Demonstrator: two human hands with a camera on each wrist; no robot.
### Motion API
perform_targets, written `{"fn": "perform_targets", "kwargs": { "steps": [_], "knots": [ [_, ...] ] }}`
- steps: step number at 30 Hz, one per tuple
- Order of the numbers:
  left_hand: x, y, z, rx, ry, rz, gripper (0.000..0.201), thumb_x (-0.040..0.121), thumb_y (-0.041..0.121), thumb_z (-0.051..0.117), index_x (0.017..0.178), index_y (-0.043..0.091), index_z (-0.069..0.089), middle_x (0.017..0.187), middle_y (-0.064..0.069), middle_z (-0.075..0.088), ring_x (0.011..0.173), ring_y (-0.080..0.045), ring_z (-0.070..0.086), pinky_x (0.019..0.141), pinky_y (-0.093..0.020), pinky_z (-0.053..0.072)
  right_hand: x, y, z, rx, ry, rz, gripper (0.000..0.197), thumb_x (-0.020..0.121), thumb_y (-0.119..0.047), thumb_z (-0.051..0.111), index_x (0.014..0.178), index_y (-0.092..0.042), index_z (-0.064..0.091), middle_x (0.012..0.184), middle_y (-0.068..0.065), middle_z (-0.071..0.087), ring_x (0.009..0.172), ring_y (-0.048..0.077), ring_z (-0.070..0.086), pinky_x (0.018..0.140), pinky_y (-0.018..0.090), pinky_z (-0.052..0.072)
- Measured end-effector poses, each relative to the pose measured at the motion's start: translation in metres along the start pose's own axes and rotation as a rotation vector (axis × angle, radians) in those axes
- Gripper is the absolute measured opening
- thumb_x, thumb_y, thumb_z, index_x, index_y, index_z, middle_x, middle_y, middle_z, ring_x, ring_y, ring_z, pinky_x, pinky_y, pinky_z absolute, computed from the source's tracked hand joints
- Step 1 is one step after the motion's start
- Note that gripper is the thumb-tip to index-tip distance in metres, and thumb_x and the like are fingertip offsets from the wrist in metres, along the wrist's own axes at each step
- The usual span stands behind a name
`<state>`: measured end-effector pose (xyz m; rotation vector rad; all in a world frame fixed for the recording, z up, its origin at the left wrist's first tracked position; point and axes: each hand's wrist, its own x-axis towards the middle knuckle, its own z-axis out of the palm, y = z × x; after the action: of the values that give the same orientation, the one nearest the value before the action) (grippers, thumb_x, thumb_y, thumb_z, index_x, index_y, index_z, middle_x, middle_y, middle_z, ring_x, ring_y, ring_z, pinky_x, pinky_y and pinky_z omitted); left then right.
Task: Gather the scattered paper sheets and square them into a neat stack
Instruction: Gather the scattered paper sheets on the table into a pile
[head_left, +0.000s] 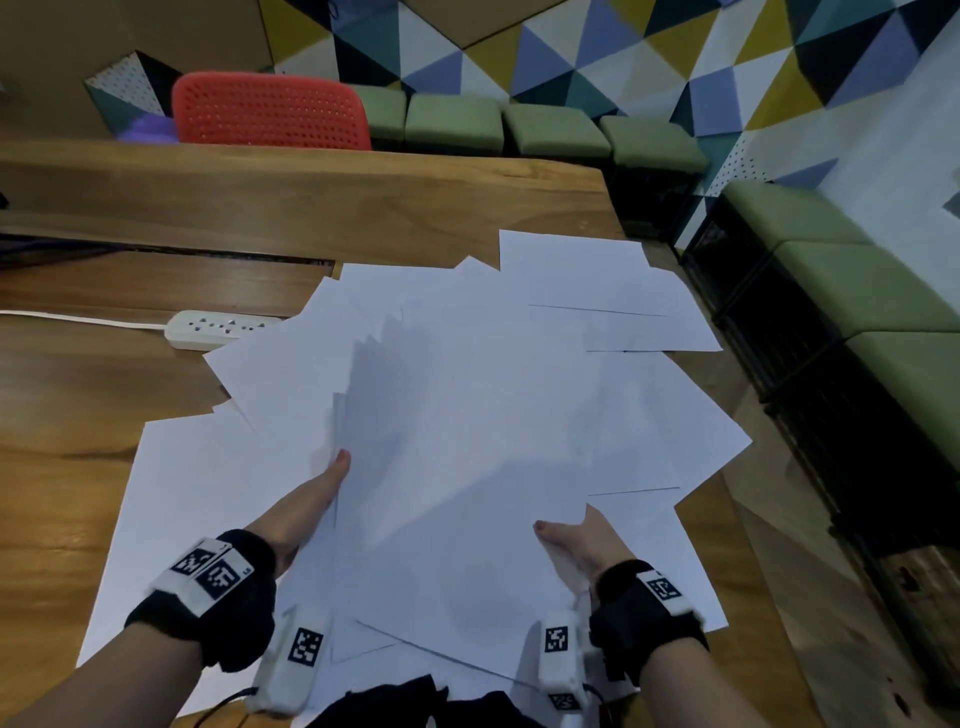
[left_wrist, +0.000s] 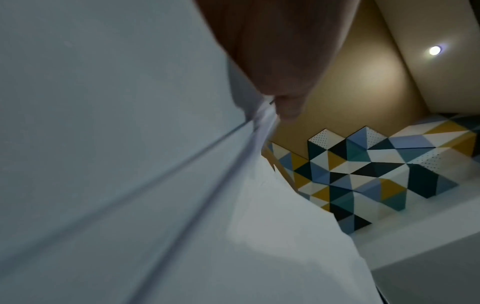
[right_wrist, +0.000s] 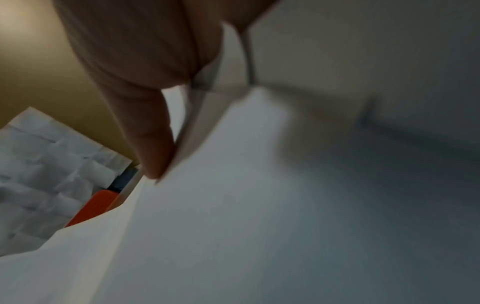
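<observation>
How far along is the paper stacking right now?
Partly done. Both hands, left hand and right hand, grip a raised bundle of sheets, its edges fanned, not squared. Loose sheets lie spread over the table, left to gather.

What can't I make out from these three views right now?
- Left hand fingers: head view, hidden under the lifted sheets; only the thumb shows.
- Right hand fingers: same, behind the paper.
- Sheet count: overlapping white sheets, edges blurred in both wrist views.
- Table under the paper: covered.
- Power strip right end: covered by a sheet.
</observation>
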<state>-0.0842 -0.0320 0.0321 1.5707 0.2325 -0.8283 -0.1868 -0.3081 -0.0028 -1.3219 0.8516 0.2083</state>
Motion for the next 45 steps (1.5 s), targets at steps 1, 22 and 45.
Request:
{"fn": "perform_targets", "kwargs": {
  "steps": [1,22,45],
  "knots": [
    [-0.003,0.001,0.004,-0.036,-0.020,-0.002,0.069,0.088,0.059,0.032,0.147,0.024,0.020,0.144,0.017,0.024,0.143,-0.012,0.019,0.116,-0.033,0.011,0.003,0.000,0.000,-0.048,0.020,-0.009,0.039,0.079,0.003,0.067,0.116,0.009,0.055,0.091,0.009,0.067,0.075,0.014,0.064,0.060,0.015,0.053],
    [-0.010,0.002,-0.002,0.050,-0.177,0.080,0.077,0.004,0.045,0.091,0.068,0.004,0.077,0.079,-0.009,0.076,0.071,-0.013,0.072,0.059,-0.016,0.053,-0.004,-0.025,-0.010,0.112,-0.369,-0.121,0.055,0.037,-0.017,0.085,0.089,-0.004,0.071,0.083,0.010,0.075,0.074,0.020,0.072,0.063,0.025,0.056],
    [0.010,-0.019,0.008,-0.049,0.150,0.088,0.038,0.059,0.012,0.070,0.094,-0.002,0.062,0.086,-0.022,0.066,0.077,-0.034,0.062,0.069,-0.037,0.052,0.025,-0.034,-0.022,-0.131,0.244,-0.169,0.052,0.085,-0.025,0.065,0.130,-0.006,0.046,0.109,0.011,0.058,0.079,0.021,0.057,0.072,0.033,0.050]
  ]
}}
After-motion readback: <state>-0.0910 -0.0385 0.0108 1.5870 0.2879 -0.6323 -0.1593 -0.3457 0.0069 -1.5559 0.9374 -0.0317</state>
